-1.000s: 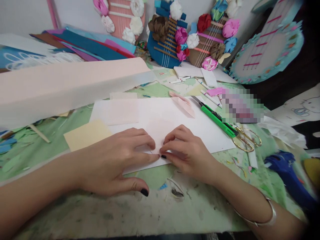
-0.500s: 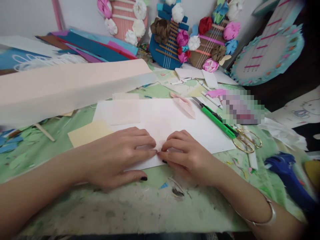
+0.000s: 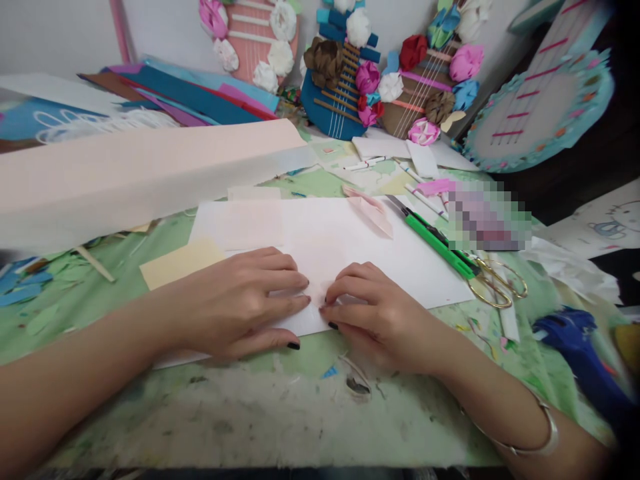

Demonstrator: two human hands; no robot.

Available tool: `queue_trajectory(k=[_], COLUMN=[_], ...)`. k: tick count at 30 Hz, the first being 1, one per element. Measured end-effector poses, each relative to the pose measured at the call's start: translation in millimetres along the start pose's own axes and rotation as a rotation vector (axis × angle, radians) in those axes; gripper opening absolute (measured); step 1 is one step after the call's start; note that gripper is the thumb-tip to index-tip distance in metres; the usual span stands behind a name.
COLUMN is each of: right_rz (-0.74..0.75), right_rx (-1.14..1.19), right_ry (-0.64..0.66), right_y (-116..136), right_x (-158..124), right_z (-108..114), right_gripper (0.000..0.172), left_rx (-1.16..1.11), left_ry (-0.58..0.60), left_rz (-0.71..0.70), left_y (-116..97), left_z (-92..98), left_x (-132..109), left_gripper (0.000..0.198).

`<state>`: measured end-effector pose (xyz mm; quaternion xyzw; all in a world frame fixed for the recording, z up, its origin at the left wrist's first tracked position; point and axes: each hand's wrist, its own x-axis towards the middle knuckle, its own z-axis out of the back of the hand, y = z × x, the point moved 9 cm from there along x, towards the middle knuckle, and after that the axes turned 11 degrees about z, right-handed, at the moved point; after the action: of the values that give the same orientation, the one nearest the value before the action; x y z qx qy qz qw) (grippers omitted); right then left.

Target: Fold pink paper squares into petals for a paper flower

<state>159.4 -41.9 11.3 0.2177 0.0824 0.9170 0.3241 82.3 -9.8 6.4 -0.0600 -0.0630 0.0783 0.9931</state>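
Observation:
My left hand [image 3: 250, 303] lies flat, fingers stretched out, over the near left part of a white sheet [image 3: 415, 267]. Facing it, my right hand [image 3: 373, 310] has its fingers curled and pinched at the near edge of a thin, pale pink paper [image 3: 320, 250], which hardly stands out from the white. How much of it is between the fingertips is hidden. Beyond my left hand are a pale pink paper square [image 3: 253, 223] and a yellow paper piece [image 3: 180, 263]. A folded pink paper [image 3: 373, 213] lies farther back on the sheet.
A green utility knife [image 3: 440, 243] and gold-handled scissors [image 3: 495, 287] lie right of the sheet. A blue glue gun [image 3: 570, 333] sits at far right. Rolled peach paper [image 3: 150, 160] stretches across the left. Decorated paper instruments [image 3: 335, 100] stand along the back.
My left hand has drawn slightly left, so a small gap separates its fingertips from the right hand's. The right hand stays pinched in nearly the same place. The view has shifted slightly.

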Motion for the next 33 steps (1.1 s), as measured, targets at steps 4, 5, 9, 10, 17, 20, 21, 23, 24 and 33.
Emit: queue_trajectory(k=[4,5,9,10,17,20,21,23,24,33], right_rz=[-0.004,-0.005,-0.001,0.003,0.016,0.014,0.013,0.01,0.008,0.004], right_rx=[0.005,0.005,0.003,0.004,-0.005,-0.014,-0.015,-0.015,-0.014,0.028], right_ry=[0.002,0.004,-0.002,-0.009,-0.017,-0.018,-0.016,-0.013,-0.011,-0.003], right_y=[0.0,0.1,0.4,0.6,1.0,0.8,0.7,0.6,0.6,-0.2], right_x=[0.3,0.4,0.8,0.8,0.7,0.8,0.8,0.7,0.6,1.0], right_z=[0.2,0.1,0.5,1.0,1.3,1.7,1.6,1.3,1.1,1.2], right_gripper=[0.021,0.021,0.021,0.021,0.019,0.019,0.019,0.019,0.019,0.014], left_rx=[0.015,0.015,0.029,0.036,0.071,0.05,0.041,0.024,0.019,-0.001], left_ry=[-0.014,-0.014,-0.026,-0.032,-0.046,-0.031,-0.028,-0.026,-0.028,-0.205], left_rz=[0.005,0.006,0.019,0.016,-0.016,0.014,0.02,0.026,0.026,0.104], left_y=[2.4,3.1,9.2,10.6,13.8,16.5,17.1,17.6,17.6,30.2], left_z=[2.9,3.5,6.4,7.5,13.5,14.1,14.4,15.2,15.7,19.3], left_x=[0.4,0.4,-0.7,-1.3,-4.4,-3.2,-2.9,-2.8,-3.1,-6.4], left_gripper=[0.028,0.027,0.027,0.027,0.032,0.032,0.032,0.031,0.031,0.012])
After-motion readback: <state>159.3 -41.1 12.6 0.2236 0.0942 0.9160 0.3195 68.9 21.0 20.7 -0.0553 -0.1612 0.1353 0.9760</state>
